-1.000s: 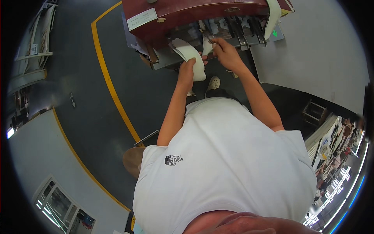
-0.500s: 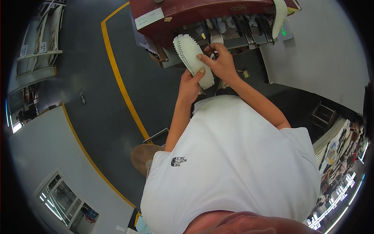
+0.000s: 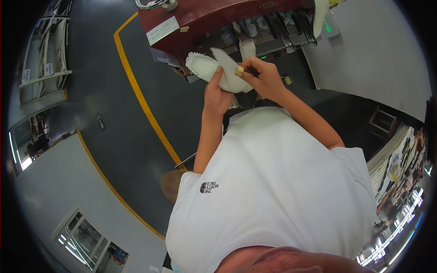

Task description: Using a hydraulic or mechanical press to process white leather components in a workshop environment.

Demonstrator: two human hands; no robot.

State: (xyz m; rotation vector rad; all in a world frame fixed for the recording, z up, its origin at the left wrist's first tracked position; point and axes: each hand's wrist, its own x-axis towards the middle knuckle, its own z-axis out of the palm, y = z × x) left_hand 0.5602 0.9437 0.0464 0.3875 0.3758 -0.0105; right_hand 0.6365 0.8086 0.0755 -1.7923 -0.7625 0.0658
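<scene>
You stand before the red machine [image 3: 200,28], which serves as landmark for every place told here. In front of the machine, on the near side of its left half, you hold in the air a white stack [image 3: 202,67] of flat, long pieces, with toothed edge at the end which points to the machine's left. Your left grip [image 3: 217,96] is pressed together on this stack: the thumb lies on top, and the fingers go underneath, where they are mostly hidden. One white sheet [image 3: 225,61] stands apart from the others and its toothed tip is directed to the machine. Your right grip [image 3: 263,78], nearer to the machine's middle, is pinching a small yellow piece [image 3: 240,69] between thumb and finger, just at the side of this sheet; whether it pinches the sheet also, I cannot tell. On the machine's front, a white tongue-shaped piece [image 3: 247,48] hangs near its middle, dark metal bars [image 3: 283,36] come out to the right of this, and a white curved part [image 3: 320,20] hangs at its right end. A white label [image 3: 163,30] is on the machine's left part. To the left of the machine, a yellow line [image 3: 135,86] runs along the dark floor [image 3: 102,86], and farther left there is a pale shelf rack [image 3: 44,81].
</scene>
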